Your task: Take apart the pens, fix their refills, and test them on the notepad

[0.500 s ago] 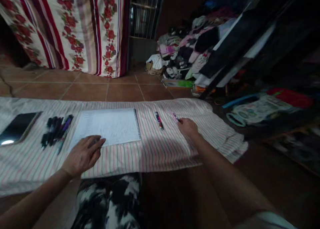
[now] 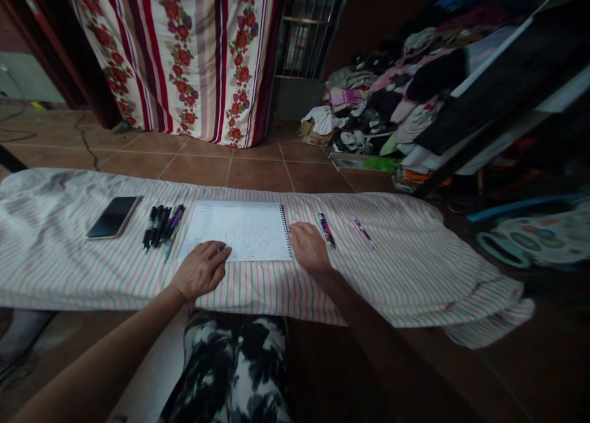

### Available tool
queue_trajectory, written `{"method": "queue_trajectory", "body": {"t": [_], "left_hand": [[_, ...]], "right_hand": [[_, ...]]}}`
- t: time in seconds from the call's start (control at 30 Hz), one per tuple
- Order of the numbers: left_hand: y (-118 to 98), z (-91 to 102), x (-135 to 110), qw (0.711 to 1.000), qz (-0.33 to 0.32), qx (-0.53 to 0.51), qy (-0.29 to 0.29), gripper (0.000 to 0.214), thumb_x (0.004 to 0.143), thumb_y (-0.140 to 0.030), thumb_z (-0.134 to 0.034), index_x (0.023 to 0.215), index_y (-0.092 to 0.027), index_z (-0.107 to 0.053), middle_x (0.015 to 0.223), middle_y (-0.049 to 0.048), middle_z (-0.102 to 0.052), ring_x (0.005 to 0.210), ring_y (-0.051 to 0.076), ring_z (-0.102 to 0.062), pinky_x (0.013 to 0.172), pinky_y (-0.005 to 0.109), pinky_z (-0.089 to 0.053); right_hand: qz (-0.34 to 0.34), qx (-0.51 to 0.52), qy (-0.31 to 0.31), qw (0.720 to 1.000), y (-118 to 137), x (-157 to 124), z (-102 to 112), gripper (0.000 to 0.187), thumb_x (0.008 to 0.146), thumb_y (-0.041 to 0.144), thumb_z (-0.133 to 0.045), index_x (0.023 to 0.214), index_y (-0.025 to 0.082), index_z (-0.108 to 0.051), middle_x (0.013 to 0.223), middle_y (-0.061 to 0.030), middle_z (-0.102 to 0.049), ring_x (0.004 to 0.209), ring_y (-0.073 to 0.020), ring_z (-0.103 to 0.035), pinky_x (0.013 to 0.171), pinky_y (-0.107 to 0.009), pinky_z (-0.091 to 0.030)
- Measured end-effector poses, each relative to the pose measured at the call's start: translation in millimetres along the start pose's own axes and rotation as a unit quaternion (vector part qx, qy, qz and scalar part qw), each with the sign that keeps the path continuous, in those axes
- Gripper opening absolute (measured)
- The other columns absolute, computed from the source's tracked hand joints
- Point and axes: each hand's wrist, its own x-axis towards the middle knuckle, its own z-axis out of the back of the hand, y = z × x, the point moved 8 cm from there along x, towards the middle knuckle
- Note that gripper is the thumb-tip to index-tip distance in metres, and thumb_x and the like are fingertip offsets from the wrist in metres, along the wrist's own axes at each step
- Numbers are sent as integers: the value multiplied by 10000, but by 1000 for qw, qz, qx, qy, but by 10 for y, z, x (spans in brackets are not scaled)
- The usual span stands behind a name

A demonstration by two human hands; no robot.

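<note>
Head view: my left hand [image 2: 199, 269] lies over the near edge of a spiral notebook [image 2: 244, 226], fingers reaching onto the page, thumb close beside them; cannot tell whether anything is pinched there. My right hand [image 2: 310, 246] is at the notebook's right side, by the wire binding, fingers curled; whether they grip the edge or merely rest against it, cannot tell. Notebook open flat in front of me, faint marks on the page, lying on a striped cloth [image 2: 405, 275]. Just right of my right hand, a dark pen with red [image 2: 326, 230], slanted; farther right, a pink pen [image 2: 362, 233], apart from it. Left of the notebook, a cluster of pens [image 2: 159, 226], mostly black, one purple; beyond them a dark-screened phone [image 2: 114, 217]. Background: tiled floor [image 2: 258, 168], floral curtain [image 2: 203, 60], heaped clothes [image 2: 391, 97] to the right. My black-and-white trousers [image 2: 258, 361] show below the cloth.
</note>
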Motion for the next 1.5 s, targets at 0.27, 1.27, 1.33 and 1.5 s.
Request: {"method": "queue_trajectory", "body": {"t": [0.27,1.27,1.33,1.5], "left_hand": [[14,-16,4,1000,13,-9,2,363,827,-187,-415,1153,-121,-560,1103,141,-577,1030,261,-503,870,409,-435],[698,290,-766,775,574,6,-265,364,774,-96,-406,1100,-148,-559,935,151,-540,903,298,-476,760,480,-371],[688,303,-765,773,569,-2,-279,372,770,-92,-408,1111,-135,-549,912,148,-541,904,299,-480,770,487,-372],[735,265,-779,774,560,-39,-293,394,767,-73,-386,1121,-140,-543,860,127,-557,899,289,-504,783,471,-391]], "right_hand": [[83,35,-8,996,776,-297,-475,295,887,175,-394,1088,146,-609,1094,-126,-579,1036,-225,-485,903,-382,-427],[67,-7,4,998,815,-282,-450,314,856,119,-413,1098,172,-605,1078,-102,-600,1026,-228,-489,886,-380,-429],[69,-4,5,998,815,-283,-453,312,857,123,-414,1098,174,-606,1074,-103,-600,1027,-231,-492,883,-382,-430],[69,-2,12,998,811,-281,-462,313,855,122,-415,1098,169,-608,1074,-109,-600,1026,-234,-492,888,-387,-427]]}}
